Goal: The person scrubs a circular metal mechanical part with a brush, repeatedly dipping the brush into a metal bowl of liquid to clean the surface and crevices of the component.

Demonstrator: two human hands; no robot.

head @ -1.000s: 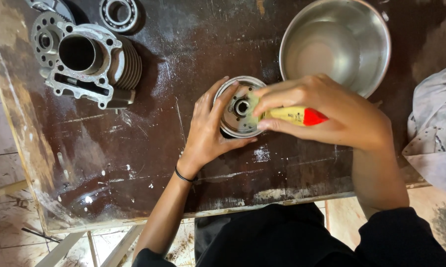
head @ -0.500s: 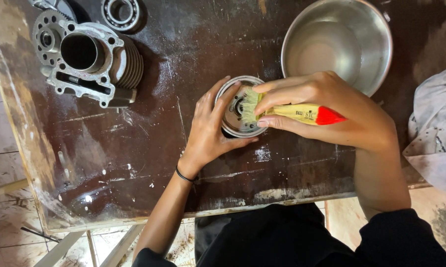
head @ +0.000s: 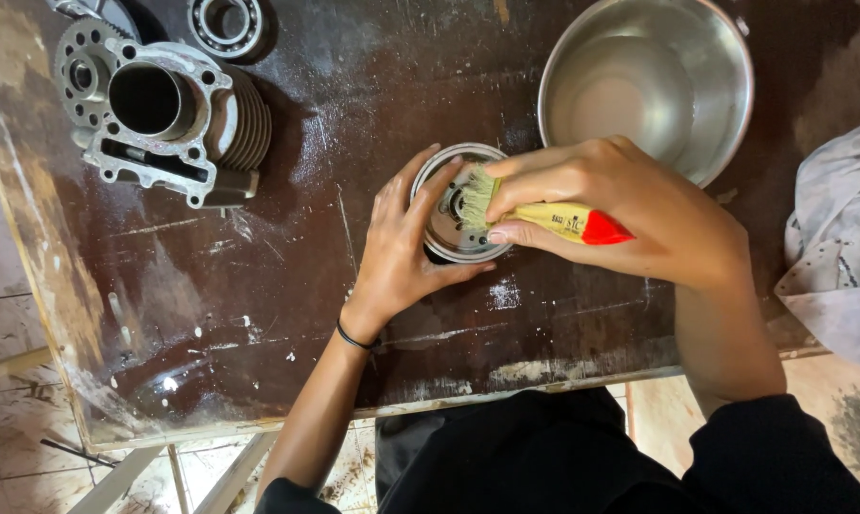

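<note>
- Steel-grey and round, the small engine part (head: 460,205) sits on the dark, stained workbench (head: 259,314), just in front of the stainless bowl (head: 644,81).
- Left hand (head: 401,252) curls around the part's left rim, fingers spread over its edge, pinning it to the bench.
- Right hand (head: 630,214) is closed on a paintbrush (head: 544,217) with a yellow handle and red tip; its pale bristles press into the part's recessed centre.
- To brush well, I would judge short strokes best, working the bristles into the recess while the left hand turns the part a little at a time.
- Keeping the part flat should stop it skating on the wet-looking surface.
- Well apart at the far left lie a finned cylinder block (head: 168,119) and a ball bearing (head: 226,24); a grey rag (head: 835,247) lies at the right edge.
</note>
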